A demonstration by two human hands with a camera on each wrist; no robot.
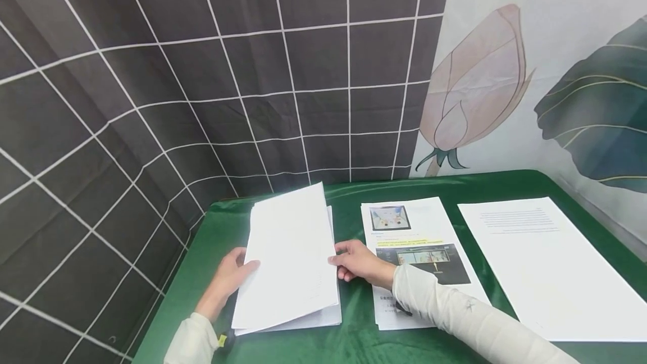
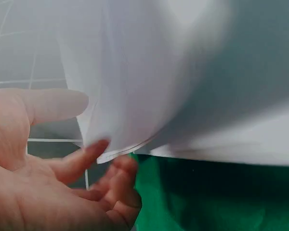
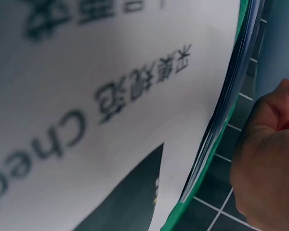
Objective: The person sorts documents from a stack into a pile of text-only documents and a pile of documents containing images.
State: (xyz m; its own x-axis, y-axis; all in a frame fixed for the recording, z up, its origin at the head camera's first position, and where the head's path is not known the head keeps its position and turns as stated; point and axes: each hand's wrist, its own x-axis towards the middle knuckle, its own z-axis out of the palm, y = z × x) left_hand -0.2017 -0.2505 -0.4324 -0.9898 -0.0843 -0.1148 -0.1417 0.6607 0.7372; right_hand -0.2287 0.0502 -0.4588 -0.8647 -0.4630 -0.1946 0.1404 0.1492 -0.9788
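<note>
A stack of white paper sheets (image 1: 290, 257) lies on the green tablecloth (image 1: 354, 341), with its top sheets lifted. My left hand (image 1: 246, 267) grips the stack's left edge, thumb on top and fingers underneath. In the left wrist view the paper (image 2: 183, 86) arches above the cloth, over my curled fingers (image 2: 86, 154). My right hand (image 1: 337, 256) holds the stack's right edge. The right wrist view shows the sheet edges (image 3: 221, 110) fanned beside that hand (image 3: 269, 159).
A printed sheet with pictures and yellow highlighting (image 1: 419, 229) lies under my right forearm. To the right of it is a sheet with a few lines of text (image 1: 546, 263). A dark grid-patterned cloth (image 1: 202, 72) and a flower-print cloth (image 1: 531, 72) hang behind the table.
</note>
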